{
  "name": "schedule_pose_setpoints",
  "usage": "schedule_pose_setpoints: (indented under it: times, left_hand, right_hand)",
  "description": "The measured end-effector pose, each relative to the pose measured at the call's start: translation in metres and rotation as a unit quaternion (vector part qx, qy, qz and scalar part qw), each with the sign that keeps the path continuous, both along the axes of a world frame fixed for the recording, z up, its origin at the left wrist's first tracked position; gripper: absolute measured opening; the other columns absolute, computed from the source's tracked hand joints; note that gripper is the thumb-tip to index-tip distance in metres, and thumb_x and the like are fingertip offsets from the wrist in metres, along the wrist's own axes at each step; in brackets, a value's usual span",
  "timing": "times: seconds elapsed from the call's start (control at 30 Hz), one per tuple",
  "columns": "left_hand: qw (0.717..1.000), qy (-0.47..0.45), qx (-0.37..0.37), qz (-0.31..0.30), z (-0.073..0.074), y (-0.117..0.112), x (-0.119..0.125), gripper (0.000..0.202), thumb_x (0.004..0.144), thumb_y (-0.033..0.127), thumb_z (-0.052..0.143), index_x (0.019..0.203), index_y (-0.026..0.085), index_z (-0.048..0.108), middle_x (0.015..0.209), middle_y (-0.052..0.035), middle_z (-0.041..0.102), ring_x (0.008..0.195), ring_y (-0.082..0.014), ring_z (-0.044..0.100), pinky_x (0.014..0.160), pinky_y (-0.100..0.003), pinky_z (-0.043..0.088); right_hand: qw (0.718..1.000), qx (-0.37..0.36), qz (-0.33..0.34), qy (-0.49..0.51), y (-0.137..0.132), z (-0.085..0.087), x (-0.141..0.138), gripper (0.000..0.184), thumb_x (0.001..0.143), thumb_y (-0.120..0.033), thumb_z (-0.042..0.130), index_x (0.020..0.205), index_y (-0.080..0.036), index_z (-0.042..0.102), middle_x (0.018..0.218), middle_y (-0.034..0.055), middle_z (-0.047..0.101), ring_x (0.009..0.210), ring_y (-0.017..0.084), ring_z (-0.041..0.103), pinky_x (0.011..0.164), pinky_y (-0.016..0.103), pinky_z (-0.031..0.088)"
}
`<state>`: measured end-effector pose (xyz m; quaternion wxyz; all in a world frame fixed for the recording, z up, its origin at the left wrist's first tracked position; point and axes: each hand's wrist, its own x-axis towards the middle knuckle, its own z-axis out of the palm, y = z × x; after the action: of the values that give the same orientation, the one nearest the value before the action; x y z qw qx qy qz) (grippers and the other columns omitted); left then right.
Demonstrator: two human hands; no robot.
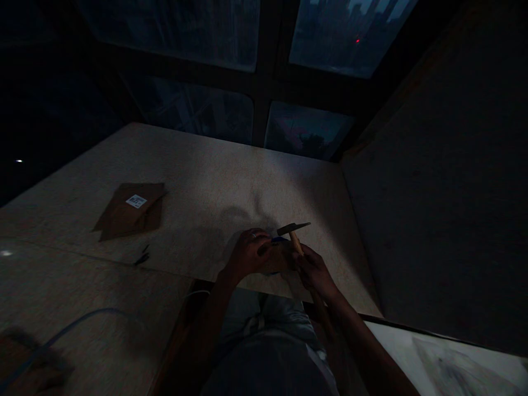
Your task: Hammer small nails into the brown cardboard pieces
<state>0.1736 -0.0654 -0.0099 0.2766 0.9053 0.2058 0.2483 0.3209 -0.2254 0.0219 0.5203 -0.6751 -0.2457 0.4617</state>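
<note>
My right hand (315,270) is closed around the wooden handle of a hammer (296,242), its dark metal head up and lying crosswise above the fingers. My left hand (250,253) has its fingers curled at the near side of the table, with a ring on one finger. Between both hands lies a brownish piece with blue at its edges (279,240); the dim light and the fingers hide what kind it is. The left fingertips rest on this piece.
Brown paper envelopes or cardboard sheets (119,208) with a white label lie on the table (198,165) at left. Near them is a small dark tool (142,258). A pale cable (82,317) curves at lower left. Windows (177,33) stand behind; a dark wall panel (433,181) rises at right.
</note>
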Motion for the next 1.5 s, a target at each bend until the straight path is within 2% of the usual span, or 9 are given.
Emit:
schedule_pose_setpoints:
  times: [0.17,0.33,0.83,1.1,1.2,1.5]
  left_hand:
    - [0.999,0.018,-0.016,-0.046,-0.011,0.002,0.005,0.015,0.09,0.019,0.063,0.098,0.021,0.076,0.104,-0.008,0.076,0.101,-0.0227,0.068,0.092,-0.04,0.053]
    - [0.999,0.02,-0.03,-0.025,-0.019,-0.001,0.011,0.017,0.091,0.017,0.062,0.098,0.023,0.077,0.1,-0.0074,0.076,0.097,-0.0219,0.068,0.088,-0.039,0.054]
    - [0.998,-0.017,-0.061,-0.023,-0.035,0.0,0.011,0.017,0.094,0.019,0.057,0.096,0.021,0.074,0.1,-0.007,0.075,0.095,-0.0206,0.067,0.088,-0.036,0.052]
    - [0.998,-0.005,-0.058,-0.009,-0.033,0.0,0.012,0.018,0.096,0.022,0.054,0.097,0.02,0.072,0.096,-0.0073,0.074,0.091,-0.0211,0.067,0.084,-0.034,0.051]
    - [0.998,0.004,-0.06,0.005,-0.032,-0.001,0.011,0.019,0.097,0.022,0.052,0.1,0.02,0.071,0.095,-0.007,0.074,0.089,-0.0213,0.067,0.083,-0.033,0.05]
    - [0.999,0.006,-0.034,-0.022,-0.029,0.001,0.011,0.019,0.097,0.02,0.053,0.099,0.019,0.072,0.098,-0.0081,0.075,0.09,-0.021,0.068,0.083,-0.033,0.05]
  right_hand:
    - [1.0,0.005,-0.009,0.013,0.0,-0.006,-0.004,0.044,0.081,-0.058,0.066,0.101,-0.019,0.06,0.056,-0.0104,0.047,0.031,0.004,0.03,0.028,0.017,0.022]
    - [0.999,0.007,-0.014,0.028,0.001,-0.011,-0.004,0.046,0.082,-0.057,0.066,0.107,-0.019,0.059,0.057,-0.011,0.048,0.03,0.004,0.03,0.028,0.017,0.022]
    - [0.999,0.017,-0.002,0.033,0.002,-0.02,0.001,0.043,0.084,-0.057,0.064,0.105,-0.021,0.057,0.057,-0.0114,0.048,0.029,0.003,0.031,0.027,0.016,0.021]
    - [0.999,0.018,-0.004,0.026,0.004,-0.027,0.001,0.038,0.085,-0.055,0.062,0.104,-0.022,0.057,0.057,-0.0113,0.049,0.029,0.004,0.032,0.026,0.016,0.02]
    - [1.0,0.016,-0.001,0.021,0.006,-0.025,0.0,0.038,0.085,-0.054,0.062,0.104,-0.021,0.057,0.057,-0.0109,0.05,0.029,0.004,0.032,0.026,0.016,0.02]
    - [1.0,0.015,0.004,0.007,0.007,-0.017,-0.002,0.038,0.085,-0.054,0.061,0.105,-0.021,0.058,0.057,-0.0101,0.05,0.028,0.004,0.033,0.025,0.017,0.023]
